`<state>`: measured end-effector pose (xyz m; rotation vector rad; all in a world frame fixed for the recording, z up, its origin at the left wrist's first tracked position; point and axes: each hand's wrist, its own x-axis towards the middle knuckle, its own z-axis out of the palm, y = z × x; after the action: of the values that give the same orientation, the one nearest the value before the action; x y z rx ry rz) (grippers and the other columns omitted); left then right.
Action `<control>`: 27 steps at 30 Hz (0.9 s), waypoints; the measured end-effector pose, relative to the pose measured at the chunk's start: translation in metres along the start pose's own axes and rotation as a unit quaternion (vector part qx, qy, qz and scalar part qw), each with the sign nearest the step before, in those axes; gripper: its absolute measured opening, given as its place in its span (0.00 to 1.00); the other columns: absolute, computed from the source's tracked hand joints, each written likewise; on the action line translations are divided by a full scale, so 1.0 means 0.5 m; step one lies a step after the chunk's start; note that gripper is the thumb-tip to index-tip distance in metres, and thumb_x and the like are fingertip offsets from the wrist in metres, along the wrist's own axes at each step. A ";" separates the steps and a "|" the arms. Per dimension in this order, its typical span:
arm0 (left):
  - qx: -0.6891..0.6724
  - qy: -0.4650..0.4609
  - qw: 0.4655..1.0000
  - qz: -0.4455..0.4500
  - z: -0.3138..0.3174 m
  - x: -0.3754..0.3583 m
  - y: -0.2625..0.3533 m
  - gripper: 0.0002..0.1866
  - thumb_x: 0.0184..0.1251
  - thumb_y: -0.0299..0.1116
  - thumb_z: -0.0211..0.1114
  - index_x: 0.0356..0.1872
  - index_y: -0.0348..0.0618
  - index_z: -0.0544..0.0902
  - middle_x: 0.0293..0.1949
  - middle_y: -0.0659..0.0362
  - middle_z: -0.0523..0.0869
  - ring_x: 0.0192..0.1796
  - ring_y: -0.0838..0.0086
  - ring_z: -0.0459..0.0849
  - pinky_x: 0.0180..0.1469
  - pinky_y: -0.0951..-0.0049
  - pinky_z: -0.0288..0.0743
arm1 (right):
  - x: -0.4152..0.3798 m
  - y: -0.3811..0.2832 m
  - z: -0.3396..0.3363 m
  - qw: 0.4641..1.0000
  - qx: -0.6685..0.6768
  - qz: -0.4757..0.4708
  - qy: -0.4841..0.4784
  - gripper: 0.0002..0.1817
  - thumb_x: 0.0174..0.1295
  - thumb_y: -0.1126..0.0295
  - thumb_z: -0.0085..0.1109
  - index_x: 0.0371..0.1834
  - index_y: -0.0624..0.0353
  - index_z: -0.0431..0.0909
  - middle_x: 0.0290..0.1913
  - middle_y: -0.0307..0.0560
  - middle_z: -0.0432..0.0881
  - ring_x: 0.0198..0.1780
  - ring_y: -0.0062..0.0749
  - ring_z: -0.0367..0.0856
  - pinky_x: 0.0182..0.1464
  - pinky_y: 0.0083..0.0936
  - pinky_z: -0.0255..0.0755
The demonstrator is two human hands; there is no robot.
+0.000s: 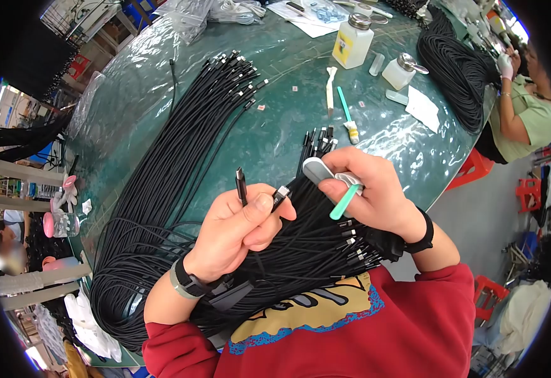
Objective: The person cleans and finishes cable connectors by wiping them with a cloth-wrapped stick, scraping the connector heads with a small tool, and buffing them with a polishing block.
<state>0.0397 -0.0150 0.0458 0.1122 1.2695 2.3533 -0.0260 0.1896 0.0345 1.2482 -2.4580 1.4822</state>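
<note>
My left hand (pixel 241 223) is closed round two black cable ends; one black connector (pixel 241 187) points up, and a silver-tipped plug (pixel 280 197) sticks out at the fingertips. To its right, my right hand (pixel 373 189) grips a grey-and-white tool (pixel 318 171) together with a green stick (pixel 346 202) and a bit of white cloth. A large bundle of black cables (pixel 162 148) curves over the table on the left, its plugs at the top. More black cables (pixel 300 239) lie beneath and between my hands.
On the green table (pixel 275 50) stand two pump bottles (pixel 353 43) (pixel 399 72). A white-handled tool (pixel 330 91), a green brush (pixel 346 107) and white paper (pixel 423 108) lie nearby. A coiled cable bundle (pixel 455 69) is at the upper right, beside another person (pixel 530 113).
</note>
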 end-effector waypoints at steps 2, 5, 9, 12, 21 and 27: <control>0.007 0.001 1.000 0.001 0.001 0.000 -0.001 0.16 0.67 0.37 0.46 0.35 0.32 0.74 0.12 0.70 0.61 0.16 0.87 0.55 0.18 0.84 0.47 | 0.003 -0.016 -0.004 0.998 0.047 0.032 0.015 0.10 0.52 0.72 0.58 0.36 0.62 0.72 0.27 0.41 0.77 0.24 0.23 0.74 0.26 0.18 0.66; 0.015 0.003 1.000 0.004 0.004 -0.001 -0.002 0.15 0.67 0.37 0.47 0.36 0.32 0.74 0.13 0.70 0.61 0.17 0.87 0.56 0.19 0.85 0.48 | 0.007 -0.029 0.001 0.993 0.110 0.038 0.026 0.09 0.53 0.70 0.58 0.35 0.61 0.72 0.24 0.42 0.75 0.21 0.27 0.73 0.24 0.18 0.65; 0.024 0.049 0.999 -0.006 0.016 0.000 -0.004 0.14 0.66 0.36 0.50 0.36 0.32 0.74 0.14 0.70 0.61 0.17 0.87 0.55 0.19 0.84 0.47 | 0.012 -0.051 0.008 0.981 0.187 0.042 0.023 0.09 0.53 0.70 0.58 0.35 0.60 0.73 0.22 0.44 0.75 0.21 0.29 0.73 0.24 0.20 0.66; 0.070 0.059 0.996 -0.018 0.011 -0.001 -0.007 0.13 0.65 0.36 0.51 0.37 0.33 0.74 0.16 0.69 0.65 0.18 0.87 0.59 0.20 0.85 0.52 | 0.023 -0.064 0.007 0.983 0.176 0.051 0.002 0.09 0.53 0.71 0.57 0.36 0.61 0.73 0.23 0.43 0.75 0.23 0.25 0.73 0.26 0.19 0.66; 0.449 0.005 0.890 0.073 0.031 0.012 -0.048 0.14 0.63 0.33 0.53 0.44 0.33 0.72 0.20 0.67 0.69 0.20 0.86 0.61 0.22 0.86 0.53 | 0.069 -0.030 0.015 0.988 0.075 0.138 0.014 0.09 0.55 0.70 0.53 0.37 0.63 0.74 0.24 0.39 0.75 0.27 0.15 0.70 0.29 0.16 0.65; 0.199 0.084 0.968 0.128 0.012 0.025 -0.040 0.13 0.66 0.34 0.48 0.44 0.35 0.73 0.25 0.63 0.71 0.23 0.85 0.63 0.23 0.86 0.56 | 0.052 -0.035 -0.022 0.976 0.108 0.174 0.073 0.10 0.56 0.70 0.53 0.38 0.64 0.74 0.26 0.37 0.76 0.28 0.14 0.69 0.29 0.15 0.65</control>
<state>0.0374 0.0047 0.0312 0.2183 1.9026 2.3194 -0.0365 0.1778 0.0637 0.7157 -2.5670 1.8877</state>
